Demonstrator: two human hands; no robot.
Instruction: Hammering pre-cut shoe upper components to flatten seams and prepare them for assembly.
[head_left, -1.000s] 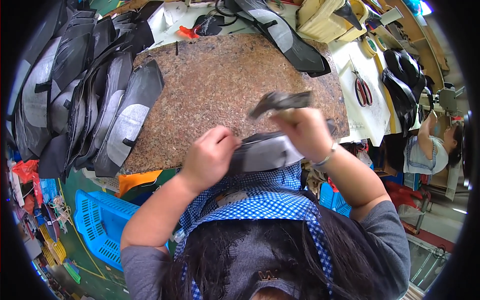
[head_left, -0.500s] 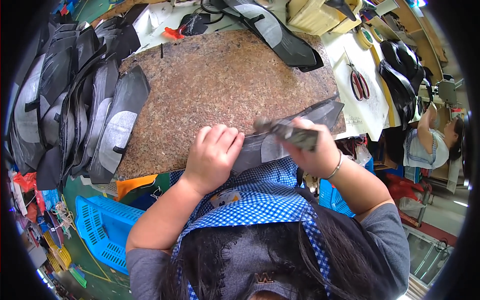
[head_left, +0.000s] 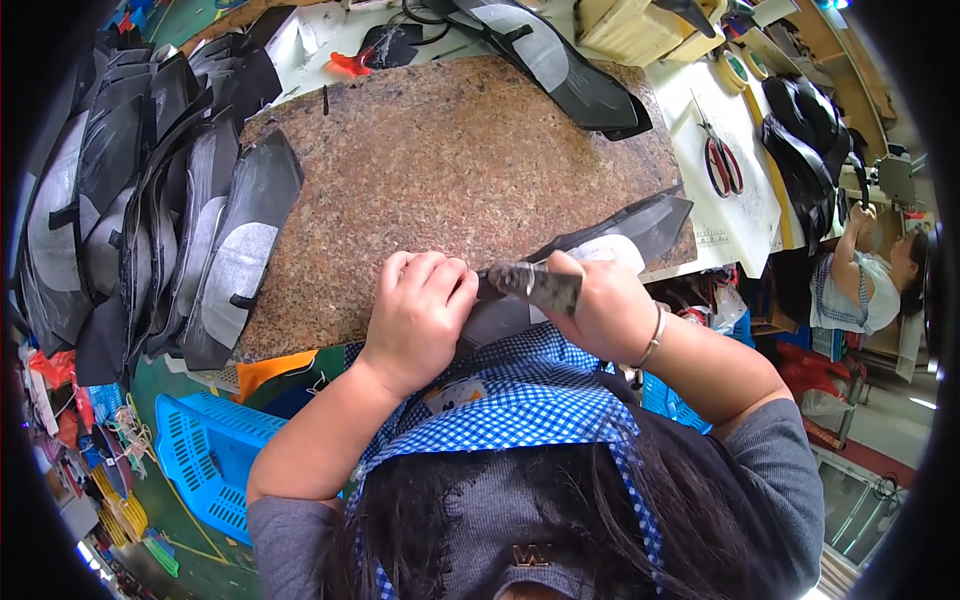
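Note:
A dark, worn hammer is gripped in my right hand, its rounded head down at the edge of a black leather-like panel. The panel lies along the near edge of a speckled brown stone slab, with a pale patch in its middle and part of it over my apron. My left hand is closed over the panel's left end, fingers curled at its edge beside the hammer head. The fingertips and what they pinch are partly hidden.
Many similar black panels are stacked at the left. Another panel lies across the slab's far edge. Red-handled scissors rest on white paper at the right. A blue basket stands below left. A co-worker sits at far right.
The hammer has come down and slightly left onto the panel's edge, my right hand lowering with it. My left hand stays at the panel's left end, almost in the same place.

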